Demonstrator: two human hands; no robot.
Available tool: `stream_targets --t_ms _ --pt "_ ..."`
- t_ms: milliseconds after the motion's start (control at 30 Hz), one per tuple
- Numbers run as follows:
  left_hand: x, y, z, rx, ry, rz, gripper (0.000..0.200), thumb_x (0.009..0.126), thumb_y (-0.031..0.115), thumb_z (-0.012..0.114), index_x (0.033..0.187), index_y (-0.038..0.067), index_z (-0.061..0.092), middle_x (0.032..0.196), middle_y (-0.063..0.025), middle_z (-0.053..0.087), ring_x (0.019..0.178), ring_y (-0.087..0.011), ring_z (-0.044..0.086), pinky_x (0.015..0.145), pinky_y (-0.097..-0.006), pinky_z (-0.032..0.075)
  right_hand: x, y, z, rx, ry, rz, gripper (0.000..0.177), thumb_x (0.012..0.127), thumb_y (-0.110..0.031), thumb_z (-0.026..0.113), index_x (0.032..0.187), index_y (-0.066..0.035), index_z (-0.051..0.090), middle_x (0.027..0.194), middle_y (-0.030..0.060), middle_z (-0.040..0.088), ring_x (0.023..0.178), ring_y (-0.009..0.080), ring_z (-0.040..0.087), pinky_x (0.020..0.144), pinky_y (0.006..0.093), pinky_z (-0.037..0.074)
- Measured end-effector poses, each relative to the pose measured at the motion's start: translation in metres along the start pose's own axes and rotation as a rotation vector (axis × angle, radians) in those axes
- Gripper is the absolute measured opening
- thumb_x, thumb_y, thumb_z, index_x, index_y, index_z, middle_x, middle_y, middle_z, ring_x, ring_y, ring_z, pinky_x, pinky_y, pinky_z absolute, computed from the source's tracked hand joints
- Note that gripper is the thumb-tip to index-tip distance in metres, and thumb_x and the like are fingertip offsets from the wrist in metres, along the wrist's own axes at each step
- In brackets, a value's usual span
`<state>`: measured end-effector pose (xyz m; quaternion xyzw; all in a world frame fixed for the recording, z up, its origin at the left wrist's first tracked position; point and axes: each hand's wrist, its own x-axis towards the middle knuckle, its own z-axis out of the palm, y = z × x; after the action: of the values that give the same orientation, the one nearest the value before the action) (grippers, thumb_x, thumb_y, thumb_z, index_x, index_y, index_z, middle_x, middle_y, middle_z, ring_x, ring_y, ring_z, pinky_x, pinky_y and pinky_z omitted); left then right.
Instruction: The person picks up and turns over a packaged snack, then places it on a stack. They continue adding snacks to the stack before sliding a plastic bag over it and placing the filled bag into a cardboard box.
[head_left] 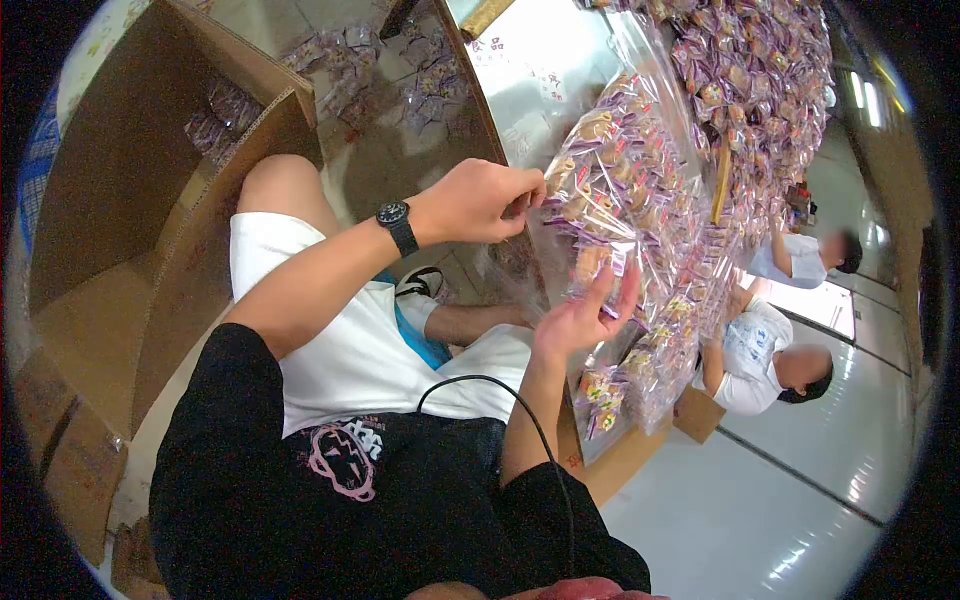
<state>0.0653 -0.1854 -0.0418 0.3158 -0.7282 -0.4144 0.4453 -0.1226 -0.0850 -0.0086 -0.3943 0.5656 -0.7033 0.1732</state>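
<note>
My left hand [490,203], with a black watch [397,225] on its wrist, pinches the near edge of a large clear plastic bag [655,130]. Many small wrapped snack packets with brown contents and purple-edged wrappers fill the bag. To the right and lower, my right hand [585,318] has its thumb and fingers around one wrapped snack packet [598,262] at the side of the bag. A white label shows near the fingertips. More snack packets [602,392] lie on the table just beyond my right wrist.
A heap of wrapped packets [755,80] covers the far table. An open cardboard box [150,200] stands at my left, with packets inside. More packets [435,80] lie on the floor. Two people in white shirts [752,355] are at the right. A black cable [500,382] crosses my front.
</note>
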Motion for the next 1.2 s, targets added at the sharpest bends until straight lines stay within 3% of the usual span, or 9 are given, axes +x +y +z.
stream_targets --t_ms 200,267,333,400,600,800,900,1100,1200 --pt "-0.001 -0.004 0.007 0.160 0.087 0.125 0.027 0.078 0.013 0.079 0.100 0.010 0.064 0.095 -0.0063 0.069 0.092 -0.0257 0.068 0.076 -0.0383 0.055 0.009 0.002 -0.013 0.039 -0.228 0.009 0.055 0.097 -0.004 0.070 0.149 0.000 0.050 0.155 0.0138 0.048 0.141 0.0238 0.048 0.115 0.0403 0.042" --pt "0.002 -0.003 0.013 0.247 0.226 0.270 0.035 0.076 0.015 0.082 0.106 0.011 0.063 0.107 -0.0079 0.067 0.107 -0.0276 0.066 0.085 -0.0394 0.054 0.002 -0.008 -0.016 -0.298 -0.386 -0.095 0.065 0.092 -0.003 0.074 0.151 0.000 0.047 0.158 0.0147 0.045 0.143 0.0252 0.046 0.117 0.0414 0.040" --pt "0.009 0.006 0.020 0.266 0.304 0.296 0.047 0.074 0.018 0.085 0.115 0.011 0.063 0.121 -0.0099 0.063 0.114 -0.0301 0.062 0.093 -0.0418 0.052 0.001 -0.001 -0.014 -0.488 -0.479 -0.192 0.076 0.080 -0.002 0.081 0.149 -0.001 0.048 0.147 0.0170 0.042 0.135 0.0314 0.051 0.115 0.0424 0.042" --pt "0.011 0.006 0.022 0.263 0.277 0.281 0.064 0.076 0.025 0.087 0.132 0.012 0.058 0.137 -0.0147 0.057 0.125 -0.0368 0.056 0.107 -0.0473 0.047 0.002 0.012 -0.012 -0.370 -0.481 -0.334 0.067 0.083 0.002 0.079 0.143 0.000 0.050 0.147 0.0160 0.046 0.137 0.0328 0.049 0.116 0.0444 0.041" --pt "0.019 0.004 0.024 0.157 0.274 0.139 0.039 0.083 0.025 0.083 0.114 0.009 0.067 0.129 -0.0104 0.066 0.115 -0.0318 0.066 0.096 -0.0427 0.055 0.005 0.006 -0.031 -0.507 -0.263 -0.459 0.031 0.091 0.004 0.075 0.113 -0.008 0.055 0.133 0.0123 0.051 0.124 0.0248 0.054 0.103 0.0375 0.049" --pt "0.016 0.006 0.017 0.127 0.254 0.101 0.030 0.086 0.024 0.082 0.107 0.007 0.070 0.125 -0.0089 0.069 0.105 -0.0299 0.070 0.090 -0.0401 0.058 0.005 0.015 -0.026 -0.352 -0.099 -0.513 0.029 0.092 0.001 0.078 0.101 -0.008 0.052 0.124 0.0085 0.051 0.112 0.0190 0.055 0.098 0.0339 0.049" --pt "0.015 0.004 0.019 0.102 0.291 0.115 0.029 0.087 0.022 0.082 0.109 0.007 0.071 0.124 -0.0091 0.070 0.104 -0.0299 0.071 0.089 -0.0395 0.059 0.004 0.006 -0.016 -0.359 -0.079 -0.291 0.032 0.090 -0.002 0.081 0.103 -0.009 0.052 0.123 0.0087 0.049 0.110 0.0174 0.054 0.098 0.0344 0.049" --pt "0.016 -0.002 0.021 0.037 0.247 0.034 0.031 0.084 0.013 0.080 0.113 0.006 0.072 0.124 -0.0106 0.071 0.108 -0.0306 0.071 0.092 -0.0388 0.058 0.003 0.030 0.002 -0.477 -0.359 -0.791 0.044 0.080 -0.009 0.092 0.108 -0.011 0.057 0.122 0.0120 0.052 0.111 0.0308 0.063 0.090 0.0412 0.056" --pt "0.018 -0.009 0.022 0.039 0.309 0.096 0.034 0.082 0.012 0.077 0.115 0.006 0.070 0.111 -0.0122 0.070 0.098 -0.0327 0.072 0.085 -0.0410 0.059 0.014 0.039 0.005 -0.460 -0.554 -0.882 0.049 0.077 -0.006 0.090 0.112 -0.014 0.058 0.130 0.0156 0.051 0.127 0.0409 0.061 0.100 0.0477 0.057"
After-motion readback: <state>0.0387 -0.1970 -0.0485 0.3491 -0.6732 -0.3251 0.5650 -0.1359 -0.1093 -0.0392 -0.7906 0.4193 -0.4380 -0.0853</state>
